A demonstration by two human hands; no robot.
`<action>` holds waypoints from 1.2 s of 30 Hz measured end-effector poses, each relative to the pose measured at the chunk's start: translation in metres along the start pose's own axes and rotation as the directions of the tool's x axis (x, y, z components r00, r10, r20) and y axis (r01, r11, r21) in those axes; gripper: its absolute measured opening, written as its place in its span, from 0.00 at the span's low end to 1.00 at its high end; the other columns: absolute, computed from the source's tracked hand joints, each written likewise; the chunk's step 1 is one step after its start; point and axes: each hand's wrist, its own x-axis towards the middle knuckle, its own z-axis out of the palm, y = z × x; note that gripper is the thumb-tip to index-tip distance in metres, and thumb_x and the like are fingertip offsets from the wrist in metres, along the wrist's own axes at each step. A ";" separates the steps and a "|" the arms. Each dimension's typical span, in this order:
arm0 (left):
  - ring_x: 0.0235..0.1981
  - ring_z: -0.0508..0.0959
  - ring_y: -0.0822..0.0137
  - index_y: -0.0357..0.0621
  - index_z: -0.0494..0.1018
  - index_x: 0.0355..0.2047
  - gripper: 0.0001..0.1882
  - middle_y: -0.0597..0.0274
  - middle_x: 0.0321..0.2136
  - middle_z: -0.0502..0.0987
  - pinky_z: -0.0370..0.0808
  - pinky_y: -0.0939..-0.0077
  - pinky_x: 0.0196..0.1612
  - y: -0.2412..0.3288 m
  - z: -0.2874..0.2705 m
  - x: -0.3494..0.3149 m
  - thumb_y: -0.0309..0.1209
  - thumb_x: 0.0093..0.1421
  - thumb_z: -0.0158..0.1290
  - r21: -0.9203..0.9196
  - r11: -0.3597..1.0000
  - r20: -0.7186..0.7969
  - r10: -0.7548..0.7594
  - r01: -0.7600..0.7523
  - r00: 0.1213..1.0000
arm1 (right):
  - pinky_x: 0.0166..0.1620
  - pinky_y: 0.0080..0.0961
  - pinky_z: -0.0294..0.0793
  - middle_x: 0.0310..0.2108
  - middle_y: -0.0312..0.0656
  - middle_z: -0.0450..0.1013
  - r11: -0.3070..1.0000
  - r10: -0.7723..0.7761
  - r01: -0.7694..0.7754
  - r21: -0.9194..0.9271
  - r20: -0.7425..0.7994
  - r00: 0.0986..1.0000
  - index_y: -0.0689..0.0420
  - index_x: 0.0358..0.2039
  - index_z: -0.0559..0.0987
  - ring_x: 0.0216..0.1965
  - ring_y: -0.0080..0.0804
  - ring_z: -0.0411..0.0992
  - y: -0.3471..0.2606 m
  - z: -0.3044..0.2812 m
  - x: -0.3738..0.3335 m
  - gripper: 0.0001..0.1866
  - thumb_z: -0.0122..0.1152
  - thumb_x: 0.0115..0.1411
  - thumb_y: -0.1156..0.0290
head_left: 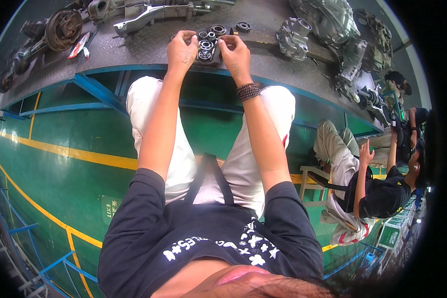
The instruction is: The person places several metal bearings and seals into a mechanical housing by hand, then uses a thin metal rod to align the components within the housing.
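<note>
Both hands, left hand (182, 48) and right hand (235, 53), pinch a dark bearing block (206, 51) on the bench (134, 49).

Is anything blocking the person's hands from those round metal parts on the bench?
Nothing visible does. The left hand and right hand already touch the cluster of gears on the bench, one on each side.

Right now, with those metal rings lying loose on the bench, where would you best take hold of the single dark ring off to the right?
Probably by its outer rim, from above. The dark ring lies flat on the metal bench, hole up, apart from the cluster between the left hand and right hand, so fingertips could likely pinch opposite sides of the rim, or hook through the hole.
</note>
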 end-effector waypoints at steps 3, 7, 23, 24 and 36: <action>0.38 0.85 0.64 0.38 0.77 0.46 0.13 0.52 0.41 0.83 0.78 0.73 0.44 -0.002 0.001 0.002 0.31 0.64 0.55 0.028 1.000 -0.018 -0.012 0.013 1.000 | 0.40 0.27 0.78 0.32 0.45 0.82 0.998 -0.056 0.057 0.030 -0.035 0.998 0.61 0.38 0.82 0.33 0.31 0.81 0.004 0.002 0.002 0.11 0.65 0.59 0.68; 0.42 0.84 0.61 0.40 0.77 0.47 0.14 0.52 0.41 0.83 0.77 0.70 0.47 0.013 -0.003 -0.006 0.34 0.64 0.55 0.093 0.996 0.010 -0.018 0.017 1.000 | 0.40 0.27 0.78 0.33 0.45 0.82 0.999 -0.028 0.029 0.043 -0.021 0.999 0.62 0.38 0.82 0.33 0.32 0.81 0.005 0.001 0.001 0.11 0.65 0.59 0.68; 0.44 0.83 0.61 0.40 0.79 0.43 0.13 0.53 0.41 0.83 0.76 0.70 0.48 0.013 0.000 -0.007 0.33 0.62 0.59 0.032 0.999 0.019 0.002 -0.002 1.000 | 0.38 0.26 0.77 0.32 0.45 0.81 0.999 -0.043 0.043 0.025 -0.004 0.999 0.62 0.35 0.83 0.31 0.31 0.80 0.001 0.001 0.000 0.10 0.67 0.59 0.68; 0.44 0.83 0.61 0.40 0.79 0.43 0.13 0.53 0.41 0.83 0.76 0.71 0.48 0.015 0.000 -0.007 0.33 0.62 0.59 0.016 1.000 0.037 0.006 -0.006 0.999 | 0.38 0.25 0.77 0.31 0.45 0.81 0.998 -0.061 0.061 0.023 -0.014 0.998 0.63 0.34 0.83 0.31 0.30 0.80 0.002 0.000 0.000 0.11 0.68 0.58 0.67; 0.39 0.84 0.61 0.37 0.78 0.41 0.13 0.52 0.38 0.83 0.78 0.70 0.45 -0.009 -0.004 0.004 0.34 0.61 0.59 0.029 0.998 -0.084 -0.054 0.057 0.995 | 0.39 0.29 0.77 0.31 0.47 0.82 0.999 0.014 -0.018 -0.042 -0.110 0.994 0.62 0.33 0.83 0.33 0.36 0.81 0.010 0.003 0.002 0.13 0.68 0.58 0.63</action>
